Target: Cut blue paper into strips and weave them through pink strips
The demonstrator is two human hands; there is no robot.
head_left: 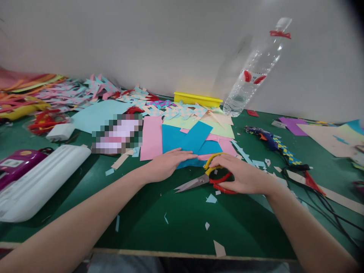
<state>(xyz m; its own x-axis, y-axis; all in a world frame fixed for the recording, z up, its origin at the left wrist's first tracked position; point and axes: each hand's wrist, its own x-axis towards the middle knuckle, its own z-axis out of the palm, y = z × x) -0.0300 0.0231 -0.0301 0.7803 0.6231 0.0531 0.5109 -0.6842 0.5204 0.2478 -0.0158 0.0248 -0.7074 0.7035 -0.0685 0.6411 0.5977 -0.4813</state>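
Head view: how does the right hand (241, 174) grip?

It is closed on the scissors (202, 180), just right of the frame's centre and below it. The fingers bend over the yellow handle and the thumb sits at the red one; whether they pass through the loops, I can't tell.

And the blades?

They point left and slightly down, nearly together, over the green tabletop (148, 223).

What about that forearm?

It rises from the lower right corner, slanting up and leftward to the wrist.

Is the left hand (163, 165) gripping anything?

No, it's spread flat, palm down, near the middle of the frame. Its fingers lie extended toward the right across the lower edge of the blue paper (184, 138), and its forearm reaches up from the lower left corner.

Where exactly is that paper?

At the centre, just above both hands, beside a pink sheet (150, 138) on its left.

Farther out?

A phone (119, 134), partly pixelated, lies left of the pink sheet. A long white device (45, 185) slants at the left side. Up top, a yellow tray (197, 99) lies near centre, with a clear bottle (253, 76) leaning in the upper right.
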